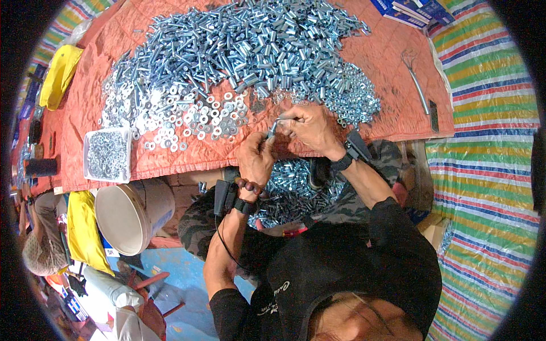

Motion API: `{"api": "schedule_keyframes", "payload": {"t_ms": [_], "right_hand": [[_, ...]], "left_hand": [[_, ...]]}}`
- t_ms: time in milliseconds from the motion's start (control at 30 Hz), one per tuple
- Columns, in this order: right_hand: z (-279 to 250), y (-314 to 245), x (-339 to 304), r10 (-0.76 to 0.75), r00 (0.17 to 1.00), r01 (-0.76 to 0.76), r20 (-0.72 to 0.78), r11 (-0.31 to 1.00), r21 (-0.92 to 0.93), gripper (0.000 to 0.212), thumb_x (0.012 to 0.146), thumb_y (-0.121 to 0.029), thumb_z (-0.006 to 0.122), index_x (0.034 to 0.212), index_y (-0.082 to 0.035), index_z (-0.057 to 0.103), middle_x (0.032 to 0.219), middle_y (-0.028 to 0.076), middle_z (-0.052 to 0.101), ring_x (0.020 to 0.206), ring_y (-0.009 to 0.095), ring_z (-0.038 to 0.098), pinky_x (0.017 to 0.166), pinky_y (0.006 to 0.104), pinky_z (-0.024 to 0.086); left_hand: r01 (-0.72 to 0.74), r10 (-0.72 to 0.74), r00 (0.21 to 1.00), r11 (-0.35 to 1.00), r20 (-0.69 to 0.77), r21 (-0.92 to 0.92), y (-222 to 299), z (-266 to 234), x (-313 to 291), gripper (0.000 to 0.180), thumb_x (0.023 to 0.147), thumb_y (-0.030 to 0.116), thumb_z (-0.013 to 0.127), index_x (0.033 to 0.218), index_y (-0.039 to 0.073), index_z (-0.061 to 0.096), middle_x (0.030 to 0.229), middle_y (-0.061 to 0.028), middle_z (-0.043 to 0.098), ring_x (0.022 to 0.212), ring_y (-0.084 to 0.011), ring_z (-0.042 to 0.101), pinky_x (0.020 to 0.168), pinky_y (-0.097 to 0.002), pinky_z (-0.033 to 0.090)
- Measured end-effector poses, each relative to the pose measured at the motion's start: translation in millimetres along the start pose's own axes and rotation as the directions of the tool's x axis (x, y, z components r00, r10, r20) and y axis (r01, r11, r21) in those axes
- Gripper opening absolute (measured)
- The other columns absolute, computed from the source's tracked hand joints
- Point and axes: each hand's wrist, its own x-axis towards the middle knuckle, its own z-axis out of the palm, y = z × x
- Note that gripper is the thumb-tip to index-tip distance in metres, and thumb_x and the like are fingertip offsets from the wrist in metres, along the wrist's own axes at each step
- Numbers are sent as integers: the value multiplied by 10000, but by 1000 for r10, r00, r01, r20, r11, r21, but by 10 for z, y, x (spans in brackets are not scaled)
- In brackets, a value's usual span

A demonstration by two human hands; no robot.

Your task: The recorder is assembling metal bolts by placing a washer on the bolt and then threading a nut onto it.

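At the near edge of the red quilted cloth (392, 96), my left hand (255, 158) pinches a small silver metal bolt (272, 129) that points upward. My right hand (310, 128) is closed at the bolt's upper end, fingertips together; any small part in them is too small to make out. Just beyond both hands lies a large heap of silver bolts and sleeves (250, 48). Flat washers (210, 116) are spread to the left of my hands, and a pile of nuts (358, 102) lies to the right.
A white plastic tub (107, 154) of small metal parts sits at the cloth's left. Below the edge, more bolts (284, 199) are gathered between my legs. A white bucket (122, 219) stands left. A wire whisk-like tool (417, 82) and blue boxes (412, 11) lie right.
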Motion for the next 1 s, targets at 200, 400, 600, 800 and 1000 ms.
{"api": "schedule_keyframes", "payload": {"t_ms": [200,400,600,800,1000], "right_hand": [[19,-65,-55,-355,929,364,100,837,-410,110,822,-80,643,887,8,654,800,115,624,759,244,635,657,306,506],[35,-134,-176,-498,867,461,30,776,-431,154,755,-46,699,899,-5,665,825,106,633,768,249,638,660,315,511],[-508,50,-472,-214,958,106,-193,884,-455,109,797,-59,670,880,11,665,808,113,634,727,207,620,649,300,482],[-1017,437,-837,-19,912,-217,-410,825,-522,149,796,-140,645,853,-3,666,792,152,640,742,278,628,673,363,481],[-972,547,-898,-60,885,-219,-462,821,-527,165,781,-154,657,857,-8,673,805,167,630,768,327,612,670,393,477]], "left_hand": [[-46,45,999,998,14,46,-49,-24,-12,146,843,127,636,867,-17,647,642,-158,606,572,-253,592,544,-345,454],[138,-116,987,968,111,-211,-19,16,16,168,889,134,608,925,-26,645,711,-75,638,621,-149,610,572,-294,494],[283,-175,952,817,251,-502,113,97,26,183,934,114,555,1041,-30,590,791,-48,632,653,-121,628,574,-244,526],[232,-119,968,758,221,-609,235,92,37,143,935,137,565,958,-4,561,782,-48,609,655,-130,630,581,-264,540],[112,-20,983,850,182,-515,333,164,12,163,932,142,565,973,-16,570,789,-43,612,652,-119,611,586,-261,534]]}}
